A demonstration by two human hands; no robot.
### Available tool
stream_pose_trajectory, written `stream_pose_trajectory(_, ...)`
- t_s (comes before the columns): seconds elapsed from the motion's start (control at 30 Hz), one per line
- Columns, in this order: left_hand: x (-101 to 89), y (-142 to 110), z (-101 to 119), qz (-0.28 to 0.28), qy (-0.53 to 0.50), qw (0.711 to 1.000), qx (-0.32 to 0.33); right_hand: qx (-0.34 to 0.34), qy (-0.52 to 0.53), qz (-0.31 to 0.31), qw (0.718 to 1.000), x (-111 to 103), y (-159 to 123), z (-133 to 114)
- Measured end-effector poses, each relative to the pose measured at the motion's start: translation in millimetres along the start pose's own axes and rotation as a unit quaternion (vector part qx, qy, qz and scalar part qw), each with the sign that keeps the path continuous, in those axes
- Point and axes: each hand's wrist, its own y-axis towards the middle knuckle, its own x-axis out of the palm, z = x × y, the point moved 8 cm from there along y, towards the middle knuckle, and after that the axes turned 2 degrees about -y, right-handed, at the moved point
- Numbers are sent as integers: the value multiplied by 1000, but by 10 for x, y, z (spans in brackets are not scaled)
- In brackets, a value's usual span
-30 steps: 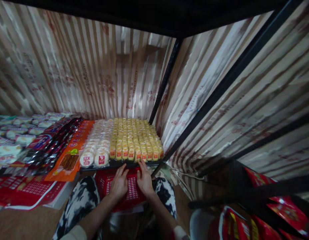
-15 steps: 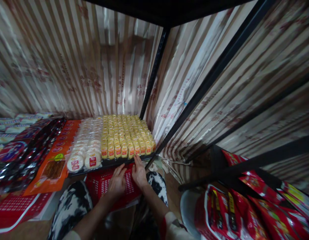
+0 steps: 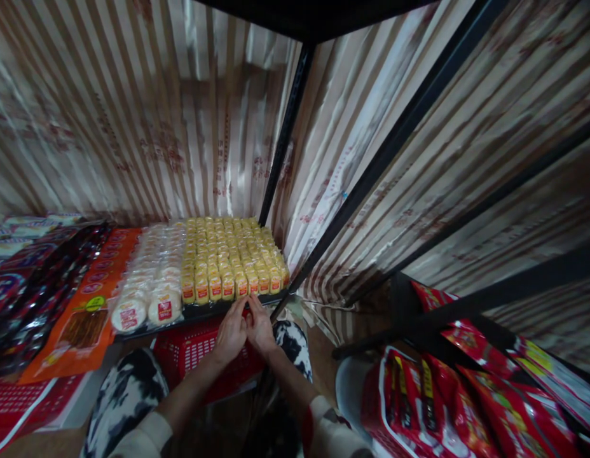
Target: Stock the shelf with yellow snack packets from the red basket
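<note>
Rows of small yellow wrapped snack cakes [image 3: 228,261] stand packed tightly on a black shelf [image 3: 199,311], their red labels facing me along the front row. My left hand [image 3: 232,332] is at the shelf's front edge, fingers stretched towards the bottom of that row. Beside it, touching or nearly touching, my right hand [image 3: 260,328] has its fingers extended to the same spot. Both sets of fingertips meet the front cakes near the middle right; I see nothing held in either hand. Left of the yellow cakes, round white wrapped cakes [image 3: 164,308] stand in two rows.
Orange snack packets [image 3: 85,324] and dark shiny packets [image 3: 51,299] lie farther left. A red basket [image 3: 180,350] sits under the shelf, between my knees. Black frame bars [image 3: 362,210] slant across the right. Red snack bags [image 3: 438,401] fill a container at lower right.
My left hand has moved forward and right, from lower by the basket up to the front row beside my right hand. The view has shifted slightly right.
</note>
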Motion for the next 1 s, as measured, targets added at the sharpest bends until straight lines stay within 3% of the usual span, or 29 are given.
stream_pose_trajectory(0.13, 26, 39, 44, -8, 4, 1000, -16, -28, -8, -13, 999, -11, 7, -17)
stream_pose_trajectory(0.3, 155, 120, 98, -18, 21, 999, 21, -68, 0, -18, 998, -75, 27, -85)
stream_pose_trajectory(0.53, 370, 220, -15, -18, 56, 998, -8, -74, 16, -31, 997, -165, 0, -63)
stream_pose_trajectory(0.83, 439, 186, -44, 5, 22, 999, -24, -38, 14, 51, 998, -455, -52, 129)
stream_pose_trajectory(1.0, 458, 196, -20, 20, 21, 999, -40, -35, 28, 55, 997, -487, 52, 136)
